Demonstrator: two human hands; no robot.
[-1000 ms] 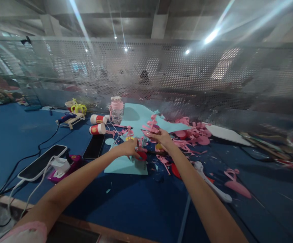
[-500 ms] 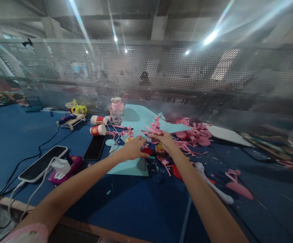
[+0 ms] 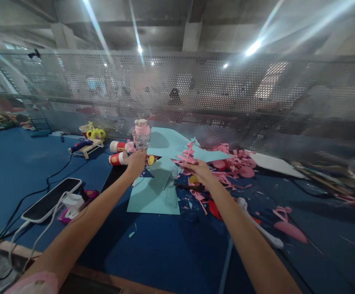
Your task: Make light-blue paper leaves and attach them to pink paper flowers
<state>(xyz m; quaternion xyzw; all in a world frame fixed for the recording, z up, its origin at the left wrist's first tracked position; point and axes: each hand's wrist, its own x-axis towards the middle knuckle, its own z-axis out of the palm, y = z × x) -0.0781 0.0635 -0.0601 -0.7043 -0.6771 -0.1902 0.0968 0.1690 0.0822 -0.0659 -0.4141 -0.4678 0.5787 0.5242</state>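
Note:
My left hand (image 3: 137,164) is closed around a pink foam craft piece (image 3: 130,146). Its yellow round end (image 3: 150,160) sticks out on the right, so the piece appears tipped sideways; the fingers hide its middle. The clear bottle with a pink lid (image 3: 142,134) stands just behind this hand. My right hand (image 3: 197,168) grips a tiered pink foam craft piece (image 3: 188,154) that rises above the fingers, with a light blue star (image 3: 193,141) at its top. A yellow round part (image 3: 193,179) shows below that hand. Light blue sheets (image 3: 155,196) lie between and behind the hands.
Two red and white paper cups (image 3: 116,159) lie beside the left hand, near a dark phone (image 3: 111,179). Pink foam scraps (image 3: 241,163) heap up at right, with a white curved piece (image 3: 264,228) nearer. A power bank (image 3: 51,199) and cables lie left. A perforated metal screen (image 3: 195,94) stands behind.
My left hand has moved left and back, away from the right hand, and now holds the pink piece tilted. A red part beside it is gone from view. My right hand has barely moved.

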